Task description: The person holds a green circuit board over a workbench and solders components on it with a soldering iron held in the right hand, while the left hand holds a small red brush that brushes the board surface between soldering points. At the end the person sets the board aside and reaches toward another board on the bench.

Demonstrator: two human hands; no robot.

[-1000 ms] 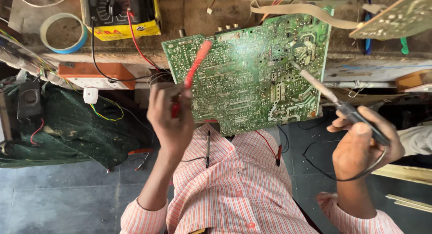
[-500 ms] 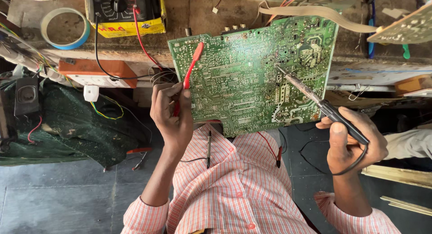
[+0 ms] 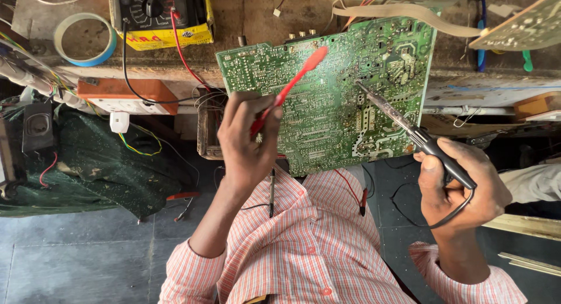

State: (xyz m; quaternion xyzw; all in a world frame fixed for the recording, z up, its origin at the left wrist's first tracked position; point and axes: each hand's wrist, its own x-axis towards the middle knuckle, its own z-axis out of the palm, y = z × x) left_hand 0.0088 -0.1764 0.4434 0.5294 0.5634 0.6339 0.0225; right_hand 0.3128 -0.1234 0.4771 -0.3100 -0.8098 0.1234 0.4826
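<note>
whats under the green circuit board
The circuit board leans on the wooden bench edge; its lower part overhangs a striped shirt and black wires. The left hand steadies it. What lies directly behind the board is covered.

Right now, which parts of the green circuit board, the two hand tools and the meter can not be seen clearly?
- Head view: lower left of the green circuit board is covered by the left hand.
- Soldering iron: whether its tip touches the board is too small to tell.
- Red-handled tool: its lower end is hidden in the fingers.
- Yellow meter: top cut off by the edge.
</note>
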